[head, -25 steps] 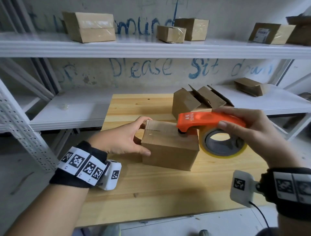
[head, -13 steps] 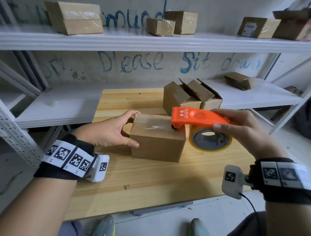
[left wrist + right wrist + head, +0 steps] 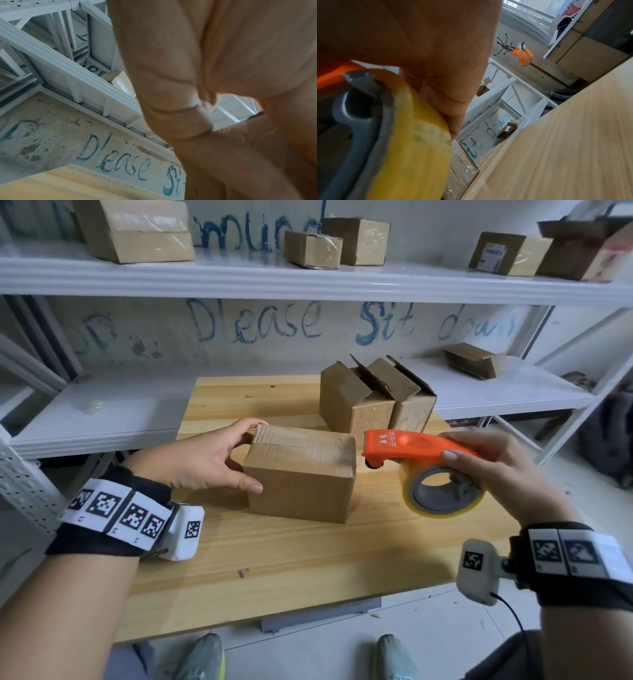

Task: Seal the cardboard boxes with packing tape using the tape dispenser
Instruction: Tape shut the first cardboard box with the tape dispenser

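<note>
— What is the setting here?

— White metal shelving [image 3: 308, 280] is running along a scuffed wall with "Please sit down" painted on it in blue, and taped cartons are sitting on the upper shelf. I am standing at a pale wooden table [image 3: 308, 570] pushed against the lower shelf.

— And what are your hands doing?

— My left hand [image 3: 209, 460] is gripping the left end of the closed cardboard box [image 3: 301, 477] standing near the middle of the table, the thumb pressing on its front face and the fingers curling over the top back edge. My right hand [image 3: 496, 474] is wrapping around the orange tape dispenser [image 3: 411, 448], thumb on top and fingers underneath by the yellowish tape roll [image 3: 442, 491]. I am holding its toothed nose just beside the box's upper right edge; whether it is touching the cardboard, I cannot tell. Clear tape is glinting along the box top over the flap seam.

— Anything else on the table?

— Two open boxes [image 3: 376, 398], flaps standing up, are waiting side by side behind the closed one, near the table's back edge. A flattened carton [image 3: 474, 364] is lying on the lower shelf to the right
</note>
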A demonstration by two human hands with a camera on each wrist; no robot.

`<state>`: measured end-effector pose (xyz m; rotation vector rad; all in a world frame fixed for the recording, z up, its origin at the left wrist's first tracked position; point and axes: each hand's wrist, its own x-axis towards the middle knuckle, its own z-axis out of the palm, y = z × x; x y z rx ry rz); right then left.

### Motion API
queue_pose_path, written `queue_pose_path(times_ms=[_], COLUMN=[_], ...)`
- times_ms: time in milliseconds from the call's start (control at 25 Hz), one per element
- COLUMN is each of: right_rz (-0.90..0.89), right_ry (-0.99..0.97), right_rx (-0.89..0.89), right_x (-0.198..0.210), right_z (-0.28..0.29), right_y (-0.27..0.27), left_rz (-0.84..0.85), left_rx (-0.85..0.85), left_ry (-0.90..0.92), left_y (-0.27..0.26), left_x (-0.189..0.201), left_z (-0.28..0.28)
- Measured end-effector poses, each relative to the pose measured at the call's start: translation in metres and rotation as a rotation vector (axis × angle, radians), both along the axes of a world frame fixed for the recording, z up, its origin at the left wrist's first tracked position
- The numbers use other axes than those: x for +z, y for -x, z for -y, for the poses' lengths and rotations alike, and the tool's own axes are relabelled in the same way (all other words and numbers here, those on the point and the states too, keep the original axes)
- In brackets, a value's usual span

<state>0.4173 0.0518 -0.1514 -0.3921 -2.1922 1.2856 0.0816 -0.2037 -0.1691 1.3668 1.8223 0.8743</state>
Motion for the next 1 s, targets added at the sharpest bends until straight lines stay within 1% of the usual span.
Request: queue_pose_path(times_ms=[200,440,600,720,880,1000], right_rz=[0.032,0.058,0.073,0.078,0.109,0.152], right_ry=[0.079,0.131,0.125,0.125,0.129,0.066], right_rx=[0.016,-0.004,0.008,-0.001,-0.026,-0.027], right_x=[-0.001,-0.004,-0.01,-0.008,-0.004,-0.004], right_z=[-0.002,-0.011,-0.017,-0.016,-0.009,-0.003], right_y=[-0.01,-0.02,-0.024,-0.025,-0.027,-0.025], left_rz=[-0.049,-0.007,0.039,0.017,0.055,0.065], left_rx=[0.017,0.012,0.017,0.042,0.034,0.032], left_ry=[0.05,0.031,0.045,0.06,0.054,0.047], left_y=[0.002,0.001,-0.001,-0.001,-0.001,-0.002], left_x=[0.0,0.0,0.005,0.005,0.004,0.005], left_z=[0.0,-0.001,0.0,0.003,0.001,0.003])
